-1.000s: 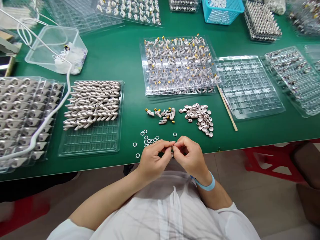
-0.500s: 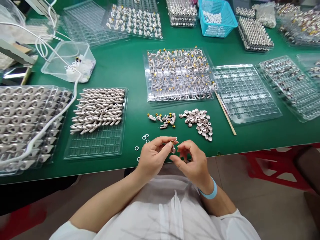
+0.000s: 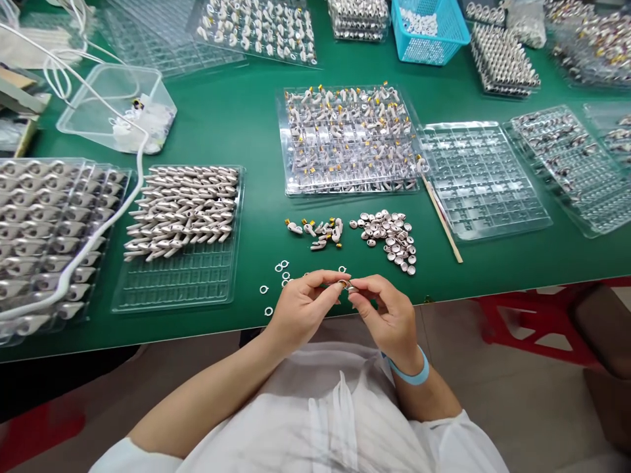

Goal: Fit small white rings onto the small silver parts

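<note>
Head view: both hands meet above the near edge of the green bench [image 3: 256,223].
Left hand [image 3: 302,309]: fingers clamped on a small part [image 3: 342,284], gold showing inside its rim.
Right hand [image 3: 392,318]: fingers pinched on a small metal piece [image 3: 351,288], just beside that part.
White rings [image 3: 281,265]: scattered left of the hands.
Metal caps [image 3: 390,240]: heaped beyond the right hand.
Curved pieces [image 3: 337,231]: left of the caps, near a filled tray [image 3: 282,131].
</note>
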`<state>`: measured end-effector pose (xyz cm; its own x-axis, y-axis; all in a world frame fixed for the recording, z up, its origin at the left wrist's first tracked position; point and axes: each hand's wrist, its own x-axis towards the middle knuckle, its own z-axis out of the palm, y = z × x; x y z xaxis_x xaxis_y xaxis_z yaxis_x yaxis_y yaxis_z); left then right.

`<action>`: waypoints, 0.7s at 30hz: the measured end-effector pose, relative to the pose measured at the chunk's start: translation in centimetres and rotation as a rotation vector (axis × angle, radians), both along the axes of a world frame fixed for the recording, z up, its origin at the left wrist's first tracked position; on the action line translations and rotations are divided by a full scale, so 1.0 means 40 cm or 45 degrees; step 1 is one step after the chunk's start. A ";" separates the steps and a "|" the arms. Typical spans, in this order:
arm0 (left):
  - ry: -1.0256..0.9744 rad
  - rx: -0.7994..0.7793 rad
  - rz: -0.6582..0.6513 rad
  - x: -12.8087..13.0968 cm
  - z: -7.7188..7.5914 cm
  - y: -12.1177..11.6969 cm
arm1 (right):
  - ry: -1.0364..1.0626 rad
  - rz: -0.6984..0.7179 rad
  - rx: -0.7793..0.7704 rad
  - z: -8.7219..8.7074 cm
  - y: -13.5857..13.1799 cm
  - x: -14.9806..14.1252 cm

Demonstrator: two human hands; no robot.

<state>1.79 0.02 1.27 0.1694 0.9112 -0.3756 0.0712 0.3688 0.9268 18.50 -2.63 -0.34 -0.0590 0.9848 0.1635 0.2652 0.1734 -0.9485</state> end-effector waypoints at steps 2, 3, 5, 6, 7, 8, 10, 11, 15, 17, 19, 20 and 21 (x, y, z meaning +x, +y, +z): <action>0.032 0.004 -0.050 -0.002 -0.002 -0.001 | 0.060 0.011 -0.113 -0.004 -0.001 0.003; 0.034 0.010 -0.073 -0.003 -0.002 -0.001 | 0.076 0.013 -0.160 -0.006 -0.002 0.004; 0.016 0.023 -0.102 -0.004 -0.003 -0.001 | 0.080 0.011 -0.223 -0.009 -0.003 0.004; 0.001 0.024 -0.106 -0.004 -0.003 0.000 | 0.077 0.007 -0.242 -0.010 -0.003 0.005; -0.015 0.023 -0.105 -0.004 -0.003 0.000 | 0.072 0.001 -0.257 -0.011 -0.003 0.005; -0.027 0.018 -0.107 -0.004 -0.002 0.001 | 0.067 -0.005 -0.271 -0.011 -0.002 0.005; -0.036 0.011 -0.122 -0.006 0.001 0.003 | 0.067 -0.019 -0.301 -0.009 -0.001 0.005; -0.036 0.012 -0.135 -0.007 0.002 0.003 | 0.073 -0.025 -0.321 -0.008 -0.001 0.004; -0.047 0.016 -0.169 -0.011 0.003 0.001 | 0.111 -0.049 -0.392 -0.006 0.000 0.002; -0.032 0.025 -0.168 -0.012 0.001 0.000 | 0.124 -0.053 -0.407 -0.006 0.000 0.000; -0.003 0.039 -0.162 -0.011 -0.003 -0.002 | 0.141 -0.046 -0.415 -0.008 -0.001 -0.003; 0.011 0.040 -0.160 -0.011 -0.005 -0.002 | 0.151 -0.039 -0.418 -0.009 -0.001 -0.004; 0.021 0.041 -0.158 -0.010 -0.007 -0.003 | 0.163 -0.031 -0.423 -0.010 -0.001 -0.006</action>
<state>1.38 -0.09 0.99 0.2758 0.8951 -0.3503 0.1296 0.3265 0.9363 18.27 -2.67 -0.76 -0.0349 0.9863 -0.1612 0.1404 -0.1549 -0.9779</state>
